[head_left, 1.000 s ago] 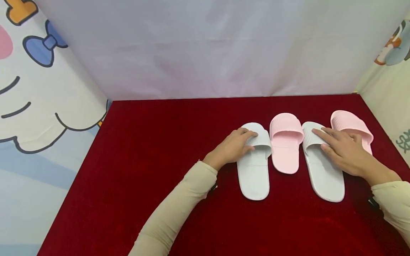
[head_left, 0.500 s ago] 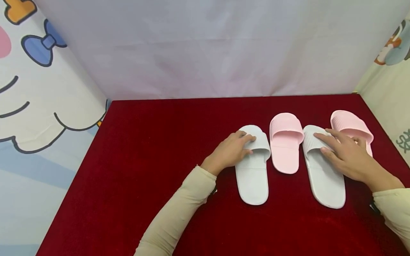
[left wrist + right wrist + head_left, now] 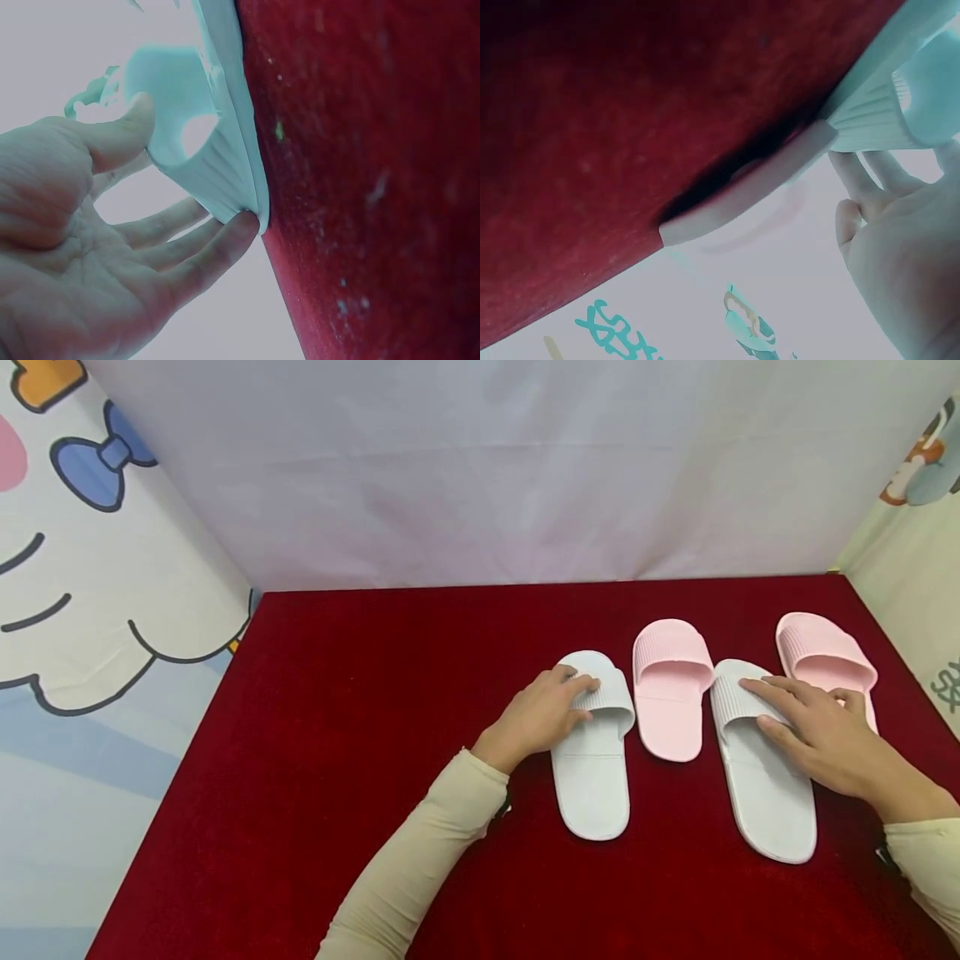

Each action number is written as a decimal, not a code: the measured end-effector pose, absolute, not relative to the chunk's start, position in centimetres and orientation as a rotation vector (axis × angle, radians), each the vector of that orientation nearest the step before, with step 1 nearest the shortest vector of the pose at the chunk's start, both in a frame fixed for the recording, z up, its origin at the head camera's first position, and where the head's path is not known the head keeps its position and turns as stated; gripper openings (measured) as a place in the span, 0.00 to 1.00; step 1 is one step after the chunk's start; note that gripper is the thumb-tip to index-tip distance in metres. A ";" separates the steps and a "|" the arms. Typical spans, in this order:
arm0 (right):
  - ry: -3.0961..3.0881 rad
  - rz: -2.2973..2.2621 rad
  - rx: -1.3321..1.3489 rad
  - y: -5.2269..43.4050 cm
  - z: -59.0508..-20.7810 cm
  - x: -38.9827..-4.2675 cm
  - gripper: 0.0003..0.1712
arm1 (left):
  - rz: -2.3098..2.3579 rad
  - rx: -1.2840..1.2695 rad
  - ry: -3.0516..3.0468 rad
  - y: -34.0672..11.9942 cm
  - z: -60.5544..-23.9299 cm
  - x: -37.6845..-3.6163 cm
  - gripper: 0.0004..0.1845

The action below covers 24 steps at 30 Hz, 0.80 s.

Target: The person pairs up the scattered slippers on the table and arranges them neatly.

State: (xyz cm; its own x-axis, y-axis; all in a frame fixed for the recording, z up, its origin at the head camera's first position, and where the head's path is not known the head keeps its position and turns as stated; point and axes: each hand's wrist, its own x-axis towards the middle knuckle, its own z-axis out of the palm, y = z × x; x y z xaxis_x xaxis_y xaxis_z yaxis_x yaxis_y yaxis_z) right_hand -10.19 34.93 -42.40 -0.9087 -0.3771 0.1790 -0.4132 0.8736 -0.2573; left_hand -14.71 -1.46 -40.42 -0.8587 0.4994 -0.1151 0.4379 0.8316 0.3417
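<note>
Broadly, the rear is closed off by a pale, faintly creased backdrop (image 3: 480, 468), below which a red, velvety table (image 3: 360, 760) is spread. Towards its right side, the left white slipper (image 3: 592, 785) and the right white slipper (image 3: 772, 789) are laid, toes pointed away; each is shaped with a ribbed strap arched over a hollow and a smooth, rounded sole. Between them a smaller pink slipper (image 3: 671, 720) is set; a second pink slipper (image 3: 827, 647), at far right, is partly hidden by the right hand (image 3: 836, 739). That hand's fingers are rested, outstretched and unclenched, on the right strap. By the left hand (image 3: 536, 717), the left strap is touched with spread fingers; how firmly cannot quite be told.
</note>
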 end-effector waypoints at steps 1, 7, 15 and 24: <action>-2.920 0.444 0.618 34.9 -42.4 -10.2 0.29 | 0.451 0.729 2.813 -1.5 -40.4 -14.7 0.24; -2.916 0.489 0.615 34.6 -42.6 -9.9 0.31 | 0.447 0.725 2.818 -1.9 -40.5 -14.6 0.26; -2.933 0.499 0.607 35.1 -42.7 -9.5 0.34 | 0.537 0.813 2.807 -2.2 -40.5 -14.3 0.26; -2.869 0.550 0.672 35.3 -42.8 -9.4 0.35 | 0.539 0.793 2.768 -2.3 -40.4 -14.1 0.28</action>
State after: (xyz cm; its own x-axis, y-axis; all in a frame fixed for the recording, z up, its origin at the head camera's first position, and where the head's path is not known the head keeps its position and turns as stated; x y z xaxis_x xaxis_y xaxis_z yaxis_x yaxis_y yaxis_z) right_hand -9.38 35.30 -42.82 -0.8895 -0.4009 0.2193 -0.4536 0.8329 -0.3170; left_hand -14.12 -2.29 -40.39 -0.8326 0.5445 -0.1012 0.4668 0.7883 0.4008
